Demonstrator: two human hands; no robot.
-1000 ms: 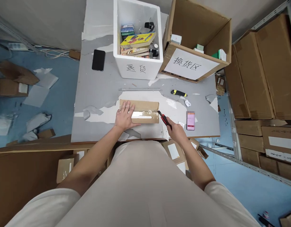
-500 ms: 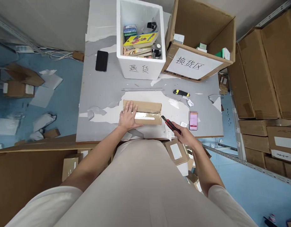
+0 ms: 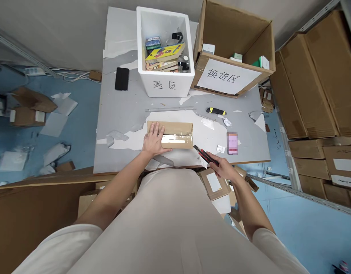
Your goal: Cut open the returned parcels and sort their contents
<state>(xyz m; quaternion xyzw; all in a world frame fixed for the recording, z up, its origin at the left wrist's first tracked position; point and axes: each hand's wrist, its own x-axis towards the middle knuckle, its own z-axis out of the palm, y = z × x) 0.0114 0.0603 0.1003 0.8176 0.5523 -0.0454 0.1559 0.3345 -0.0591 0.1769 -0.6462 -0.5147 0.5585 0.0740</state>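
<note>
A long brown cardboard box with shiny clear tape and a white label strip lies on the grey table. My left hand rests spread over its left end, fingers stretched across the top. In my right hand is a red and black utility knife, gripped by the handle. Its blade tip points left at the box's near right corner; whether it touches the cardboard I cannot tell. A second cutter, yellow and black, lies farther back on the table.
A white foam box with books and packets stands at the back, beside a large carton holding small boxes. A black phone lies at left, a lit phone at right. Stacked cartons fill the right side.
The knife in my right hand has shifted slightly toward me along the box's right end. My left hand stays on the box. The whole view has turned a little.
</note>
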